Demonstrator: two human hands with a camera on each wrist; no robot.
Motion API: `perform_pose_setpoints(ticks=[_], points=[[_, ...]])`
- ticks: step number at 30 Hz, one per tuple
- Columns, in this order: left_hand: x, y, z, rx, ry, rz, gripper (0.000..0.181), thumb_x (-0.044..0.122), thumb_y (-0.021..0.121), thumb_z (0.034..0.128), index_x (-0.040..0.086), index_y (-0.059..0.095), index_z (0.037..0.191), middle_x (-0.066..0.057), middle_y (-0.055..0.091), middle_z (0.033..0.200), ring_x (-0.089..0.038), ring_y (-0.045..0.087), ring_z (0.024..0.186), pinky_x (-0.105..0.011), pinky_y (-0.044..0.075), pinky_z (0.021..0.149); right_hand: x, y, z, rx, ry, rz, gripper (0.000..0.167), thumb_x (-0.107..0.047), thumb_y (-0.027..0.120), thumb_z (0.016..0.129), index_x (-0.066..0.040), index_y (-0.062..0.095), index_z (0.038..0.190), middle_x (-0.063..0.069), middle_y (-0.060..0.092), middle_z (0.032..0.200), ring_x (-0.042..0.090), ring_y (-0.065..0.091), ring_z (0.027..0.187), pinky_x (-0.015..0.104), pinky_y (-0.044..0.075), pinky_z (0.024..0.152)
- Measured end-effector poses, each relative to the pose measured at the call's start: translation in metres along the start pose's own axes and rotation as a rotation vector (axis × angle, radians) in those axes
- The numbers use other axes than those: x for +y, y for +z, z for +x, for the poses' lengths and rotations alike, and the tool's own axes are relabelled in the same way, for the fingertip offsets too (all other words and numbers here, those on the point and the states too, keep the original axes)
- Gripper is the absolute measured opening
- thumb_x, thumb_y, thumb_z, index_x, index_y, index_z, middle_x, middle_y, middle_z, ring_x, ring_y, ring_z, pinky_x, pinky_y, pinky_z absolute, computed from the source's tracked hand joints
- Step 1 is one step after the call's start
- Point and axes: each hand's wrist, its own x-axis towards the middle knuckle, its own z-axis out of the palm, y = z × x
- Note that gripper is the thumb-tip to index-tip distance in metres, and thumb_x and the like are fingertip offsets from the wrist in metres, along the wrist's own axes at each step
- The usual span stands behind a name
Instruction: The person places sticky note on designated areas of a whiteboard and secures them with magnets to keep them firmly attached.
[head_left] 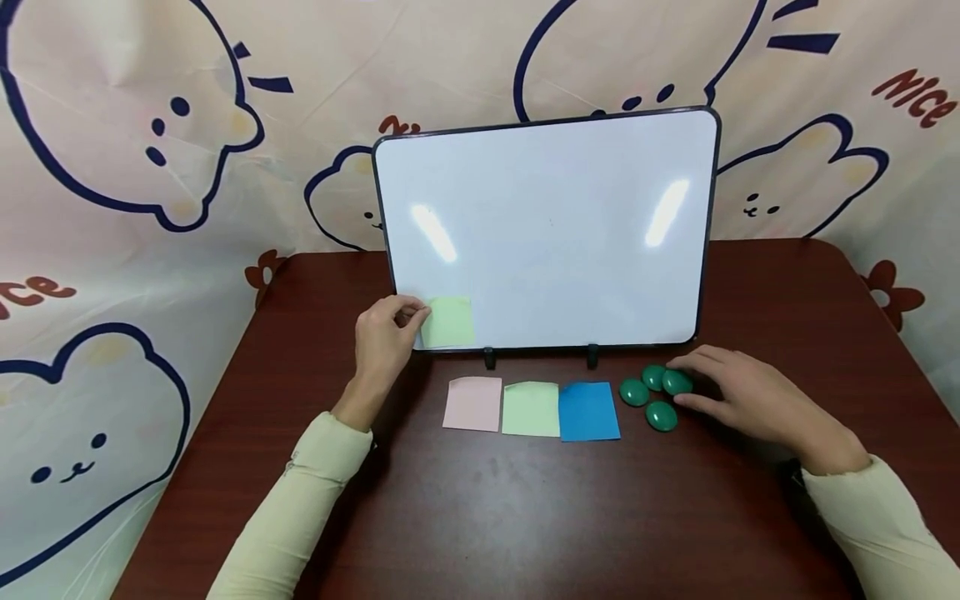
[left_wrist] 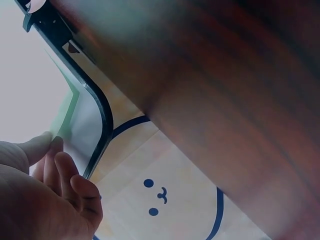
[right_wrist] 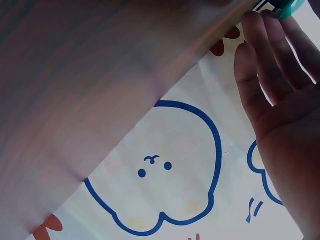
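Observation:
My left hand (head_left: 384,342) pinches the left edge of a light green paper square (head_left: 450,322), which lies against the lower left corner of the whiteboard (head_left: 547,233). In the left wrist view, the thumb and fingertips of the left hand (left_wrist: 55,185) meet at the green paper's edge (left_wrist: 65,112). At the right, my right hand (head_left: 750,396) has its thumb and fingers around one round green piece (head_left: 677,382). Several similar pieces, such as this green disc (head_left: 662,416), lie beside it. The right wrist view shows the hand (right_wrist: 285,95) with green (right_wrist: 290,9) at its fingertips.
A pink square (head_left: 472,404), a green square (head_left: 531,409) and a blue square (head_left: 589,412) lie in a row on the brown table (head_left: 480,517), in front of the board's black feet (head_left: 490,358). A patterned cloth (head_left: 330,67) hangs behind.

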Motion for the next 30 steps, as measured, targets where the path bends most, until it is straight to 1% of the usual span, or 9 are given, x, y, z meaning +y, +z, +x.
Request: perform_pose_setpoints(ticks=[4, 10, 19, 24, 30], points=[[-0.001, 0.001, 0.001, 0.003, -0.008, -0.001, 0.011, 0.013, 0.079, 0.0855, 0.004, 0.076, 0.09, -0.011, 0.073, 0.082, -0.023, 0.062, 0.069, -0.032, 0.047, 0.061, -0.002, -0.001, 0.004, 0.016, -0.006, 0.007, 0.042, -0.039, 0.075, 0.089, -0.02, 0.066, 0.125, -0.007, 0.066, 0.111, 0.008, 0.061, 0.097, 0.042, 0.056, 0.084], [-0.002, 0.002, 0.003, 0.004, -0.007, 0.001, 0.013, 0.015, 0.08, 0.085, 0.003, 0.075, 0.09, -0.011, 0.073, 0.083, -0.023, 0.064, 0.07, -0.033, 0.048, 0.061, -0.005, -0.002, 0.01, 0.025, -0.02, 0.009, 0.042, -0.036, 0.076, 0.088, -0.018, 0.066, 0.125, -0.002, 0.067, 0.113, 0.013, 0.063, 0.098, 0.045, 0.056, 0.084], [-0.002, 0.002, 0.002, 0.005, -0.017, 0.015, 0.014, 0.016, 0.079, 0.0854, 0.004, 0.075, 0.09, -0.011, 0.073, 0.083, -0.023, 0.064, 0.07, -0.033, 0.048, 0.062, -0.009, 0.0, 0.015, 0.035, -0.038, -0.009, 0.04, -0.037, 0.075, 0.089, -0.019, 0.067, 0.123, -0.002, 0.067, 0.11, 0.014, 0.062, 0.096, 0.044, 0.056, 0.082], [-0.002, 0.002, 0.001, 0.003, -0.007, 0.023, 0.014, 0.017, 0.08, 0.0854, 0.004, 0.075, 0.09, -0.011, 0.073, 0.083, -0.023, 0.065, 0.071, -0.033, 0.048, 0.062, -0.014, 0.001, 0.016, 0.046, -0.055, -0.021, 0.041, -0.034, 0.077, 0.087, -0.018, 0.067, 0.123, -0.001, 0.068, 0.111, 0.015, 0.062, 0.096, 0.044, 0.056, 0.082], [-0.002, 0.003, 0.001, 0.009, 0.0, 0.023, 0.014, 0.017, 0.08, 0.0854, 0.004, 0.075, 0.09, -0.01, 0.073, 0.083, -0.023, 0.066, 0.072, -0.034, 0.049, 0.063, -0.022, 0.001, 0.024, 0.052, -0.063, -0.038, 0.043, -0.036, 0.077, 0.086, -0.017, 0.067, 0.123, 0.001, 0.068, 0.112, 0.017, 0.062, 0.097, 0.043, 0.056, 0.081]])
